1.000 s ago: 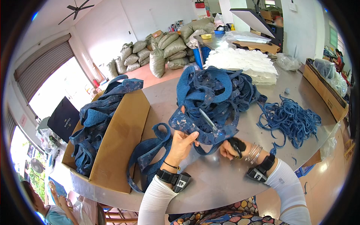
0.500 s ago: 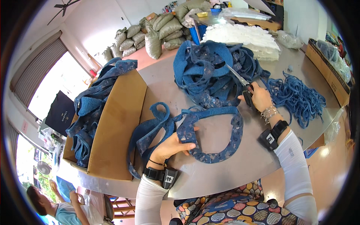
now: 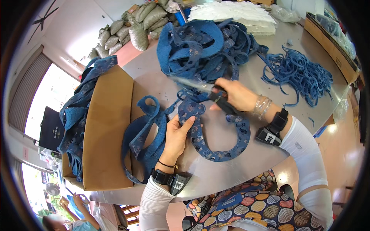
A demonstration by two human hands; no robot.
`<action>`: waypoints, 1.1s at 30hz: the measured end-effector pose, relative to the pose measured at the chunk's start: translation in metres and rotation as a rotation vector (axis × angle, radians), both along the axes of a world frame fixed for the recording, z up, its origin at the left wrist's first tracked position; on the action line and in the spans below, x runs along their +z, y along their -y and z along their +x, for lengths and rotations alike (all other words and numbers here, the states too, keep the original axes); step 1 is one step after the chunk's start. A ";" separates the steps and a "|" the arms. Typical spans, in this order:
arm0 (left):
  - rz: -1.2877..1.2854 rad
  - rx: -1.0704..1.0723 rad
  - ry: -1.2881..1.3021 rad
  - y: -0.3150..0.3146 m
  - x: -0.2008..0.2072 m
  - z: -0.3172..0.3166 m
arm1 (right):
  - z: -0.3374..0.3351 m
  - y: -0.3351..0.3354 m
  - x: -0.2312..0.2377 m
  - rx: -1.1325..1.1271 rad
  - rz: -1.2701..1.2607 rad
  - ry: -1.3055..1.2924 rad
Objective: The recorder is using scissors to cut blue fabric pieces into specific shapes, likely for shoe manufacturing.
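My left hand [image 3: 177, 136] pinches one end of a blue patterned fabric strip [image 3: 216, 154], thumb on top. From there the strip curves in a U across the table towards my right side. My right hand [image 3: 236, 95] is closed around the black handles of a pair of scissors [image 3: 192, 84], whose blades point left and are smeared by motion, just above the held end. Beyond the scissors lies a big tangled heap of blue fabric strips [image 3: 192, 50]. Left of my left hand, another looped blue strip [image 3: 144, 144] rests on the table.
A cardboard box [image 3: 108, 131] stuffed with blue strips stands at the left. A pile of thin blue cords [image 3: 300, 75] lies on the metal table [image 3: 266, 161] at the right. White sheets [image 3: 235, 15] are stacked at the back, and a long carton [image 3: 331, 46] sits far right.
The scissors have come down and left from the heap towards the strip's held end. My left hand has lifted that end slightly away from me. The whole view has shifted.
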State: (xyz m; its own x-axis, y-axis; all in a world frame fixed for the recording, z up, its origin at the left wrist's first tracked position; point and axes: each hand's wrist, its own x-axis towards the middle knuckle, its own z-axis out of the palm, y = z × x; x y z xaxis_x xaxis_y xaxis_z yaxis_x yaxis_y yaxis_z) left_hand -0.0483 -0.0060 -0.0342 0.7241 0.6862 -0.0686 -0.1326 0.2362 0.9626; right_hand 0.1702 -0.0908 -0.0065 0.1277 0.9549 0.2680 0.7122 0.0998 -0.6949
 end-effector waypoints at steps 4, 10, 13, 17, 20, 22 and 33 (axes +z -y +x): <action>0.107 -0.017 -0.023 0.000 -0.012 0.003 | -0.013 -0.011 -0.012 0.147 0.045 -0.044; 0.126 -0.010 -0.046 -0.001 -0.012 0.000 | 0.009 -0.020 -0.028 -0.008 0.151 -0.008; 0.122 -0.010 -0.058 0.000 -0.009 0.000 | 0.019 -0.018 -0.029 -0.135 0.168 0.098; 0.167 -0.032 -0.090 -0.001 -0.008 -0.001 | 0.029 -0.017 -0.034 -0.224 0.136 0.108; 0.235 -0.032 -0.111 0.002 -0.003 -0.002 | 0.032 -0.016 -0.029 -0.222 0.060 0.026; 0.290 -0.042 -0.165 0.003 0.000 -0.005 | 0.030 -0.016 -0.029 -0.298 0.124 -0.050; 0.863 0.070 -0.332 -0.018 0.003 -0.028 | 0.058 -0.031 -0.049 -0.453 0.253 -0.969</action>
